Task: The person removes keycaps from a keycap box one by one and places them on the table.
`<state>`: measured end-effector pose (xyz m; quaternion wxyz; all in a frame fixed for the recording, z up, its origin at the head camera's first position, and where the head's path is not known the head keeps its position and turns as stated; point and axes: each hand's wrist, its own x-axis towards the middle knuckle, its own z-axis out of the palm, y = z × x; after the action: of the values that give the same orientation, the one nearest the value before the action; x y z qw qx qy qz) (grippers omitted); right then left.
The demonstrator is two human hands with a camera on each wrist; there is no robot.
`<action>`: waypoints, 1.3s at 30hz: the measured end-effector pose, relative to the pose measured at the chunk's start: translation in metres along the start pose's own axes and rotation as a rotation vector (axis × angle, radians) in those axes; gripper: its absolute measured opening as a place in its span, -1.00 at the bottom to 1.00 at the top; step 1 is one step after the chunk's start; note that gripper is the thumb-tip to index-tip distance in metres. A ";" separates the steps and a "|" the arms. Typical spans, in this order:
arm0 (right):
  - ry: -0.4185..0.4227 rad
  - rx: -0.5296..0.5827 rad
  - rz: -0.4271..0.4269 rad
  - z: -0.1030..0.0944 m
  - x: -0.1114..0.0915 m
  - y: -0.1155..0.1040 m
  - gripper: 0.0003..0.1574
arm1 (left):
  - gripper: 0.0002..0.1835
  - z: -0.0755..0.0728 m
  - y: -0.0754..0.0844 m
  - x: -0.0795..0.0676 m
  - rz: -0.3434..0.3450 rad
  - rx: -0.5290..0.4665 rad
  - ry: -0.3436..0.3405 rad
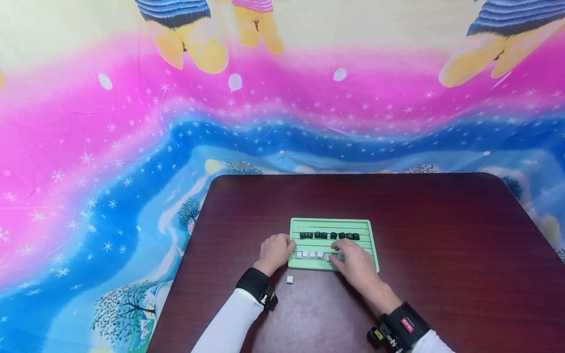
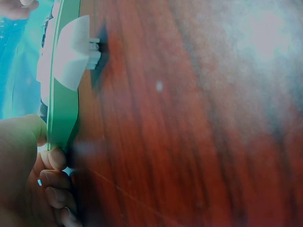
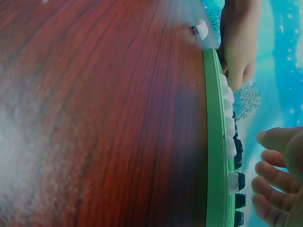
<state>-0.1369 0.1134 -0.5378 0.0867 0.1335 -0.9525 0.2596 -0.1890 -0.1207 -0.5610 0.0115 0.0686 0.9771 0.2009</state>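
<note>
A green ridged tray (image 1: 331,264) lies on the table, holding a row of black keycaps (image 1: 324,236) and a nearer row of white keycaps (image 1: 312,255). My left hand (image 1: 275,252) grips the tray's left edge; in the left wrist view the thumb (image 2: 35,127) lies on the rim, with fingers beneath. Over the tray's right part is my right hand (image 1: 355,262), near the white row and partly hiding it. The right wrist view shows that hand's fingers (image 3: 274,177) loosely bent, thumb apart, holding nothing visible.
One loose white keycap (image 1: 290,280) sits on the table just in front of the tray's left corner, its stem showing in the left wrist view. The dark red wooden table (image 1: 441,235) extends around the tray. Behind it hangs a colourful printed cloth (image 1: 309,108).
</note>
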 end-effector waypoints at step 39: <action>-0.021 -0.034 0.036 -0.002 -0.011 0.022 -0.71 | -0.52 -0.002 0.003 -0.001 -0.006 0.001 -0.003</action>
<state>-0.1330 0.1348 -0.5493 0.0741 0.1173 -0.9599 0.2436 -0.1877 -0.1189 -0.5577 0.0134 0.0659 0.9774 0.2002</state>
